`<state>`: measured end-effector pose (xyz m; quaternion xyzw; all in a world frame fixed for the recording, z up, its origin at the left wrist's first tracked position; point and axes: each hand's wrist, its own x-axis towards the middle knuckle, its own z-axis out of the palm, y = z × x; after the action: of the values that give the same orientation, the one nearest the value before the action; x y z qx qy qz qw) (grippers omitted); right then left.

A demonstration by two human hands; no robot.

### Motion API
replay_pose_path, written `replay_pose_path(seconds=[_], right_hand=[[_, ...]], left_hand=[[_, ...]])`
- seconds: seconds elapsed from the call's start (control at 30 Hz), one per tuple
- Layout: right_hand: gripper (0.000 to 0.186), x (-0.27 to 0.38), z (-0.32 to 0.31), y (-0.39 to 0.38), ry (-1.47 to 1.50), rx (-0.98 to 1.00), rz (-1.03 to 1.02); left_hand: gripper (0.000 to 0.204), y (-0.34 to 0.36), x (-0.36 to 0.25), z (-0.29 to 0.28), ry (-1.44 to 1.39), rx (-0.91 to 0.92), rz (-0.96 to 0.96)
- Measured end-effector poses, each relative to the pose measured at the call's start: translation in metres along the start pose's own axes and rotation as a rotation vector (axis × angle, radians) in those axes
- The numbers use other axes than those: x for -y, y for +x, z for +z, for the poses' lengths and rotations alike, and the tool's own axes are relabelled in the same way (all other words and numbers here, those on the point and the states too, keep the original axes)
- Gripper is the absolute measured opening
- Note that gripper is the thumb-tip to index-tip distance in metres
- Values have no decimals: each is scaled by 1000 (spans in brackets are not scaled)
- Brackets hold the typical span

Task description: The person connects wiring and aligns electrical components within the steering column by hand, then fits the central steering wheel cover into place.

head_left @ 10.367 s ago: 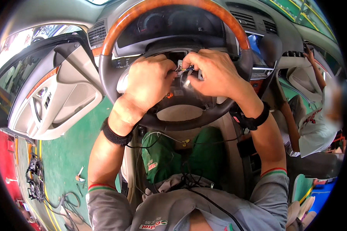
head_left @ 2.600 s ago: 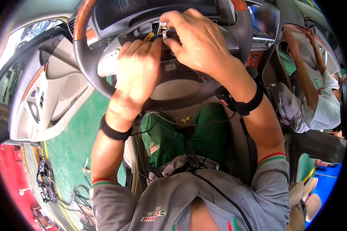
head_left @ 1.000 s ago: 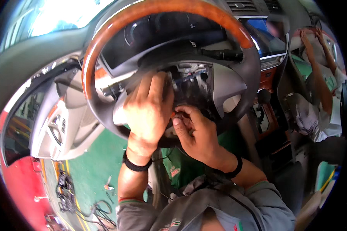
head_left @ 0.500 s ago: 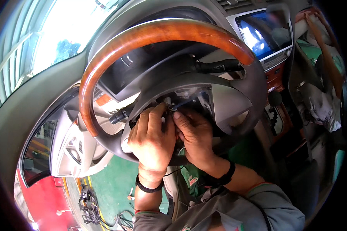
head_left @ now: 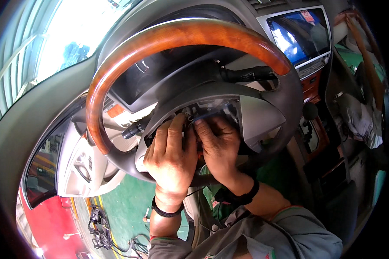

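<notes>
A steering wheel (head_left: 190, 34) with a wood-grain top rim fills the middle, its hub (head_left: 203, 103) open and showing dark inner parts. My left hand (head_left: 170, 157) reaches into the hub's lower left, fingers bent down, tips partly hidden. Beside it my right hand (head_left: 220, 144) has thumb and fingers pressed together at the hub's centre. Both hands meet around something small that I cannot make out. Just above the right fingertips runs a dark bluish strip (head_left: 212, 115). The grey right spoke cover (head_left: 261, 118) stays on the wheel.
Control stalks (head_left: 136, 128) stick out behind the wheel on both sides. A display screen (head_left: 298, 36) stands at upper right, above the gear lever (head_left: 310, 111). Left of me is the door panel (head_left: 88, 168). A black frame-like part (head_left: 99, 226) lies on the green floor outside.
My right hand has shifted slightly, its fingers a little farther from the left hand. A blurred shape over the display's top has gone, uncovering a red label. The left hand stays put.
</notes>
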<state>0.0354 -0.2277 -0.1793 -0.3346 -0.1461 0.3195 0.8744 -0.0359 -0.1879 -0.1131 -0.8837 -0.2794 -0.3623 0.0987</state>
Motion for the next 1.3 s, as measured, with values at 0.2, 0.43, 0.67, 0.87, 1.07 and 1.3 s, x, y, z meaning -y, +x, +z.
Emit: replay_pose_path(seconds=[0.2, 0.43, 0.67, 0.87, 1.07, 1.3], right_hand=[[8, -1, 3, 2, 4, -13, -86], [10, 2, -8, 5, 20, 125, -18], [9, 7, 1, 8, 23, 92, -23], [8, 10, 1, 8, 17, 83, -20], [9, 6, -4, 7, -18, 105, -5], [8, 5, -7, 5, -17, 98, 11]], left_hand=[[34, 1, 0, 1, 18, 0, 19], [33, 3, -3, -3, 33, 16, 12], [32, 5, -3, -2, 65, 17, -2], [30, 5, -2, 3, 54, -25, 16], [30, 8, -9, 3, 84, 30, -84], [31, 7, -9, 5, 74, 13, -71]])
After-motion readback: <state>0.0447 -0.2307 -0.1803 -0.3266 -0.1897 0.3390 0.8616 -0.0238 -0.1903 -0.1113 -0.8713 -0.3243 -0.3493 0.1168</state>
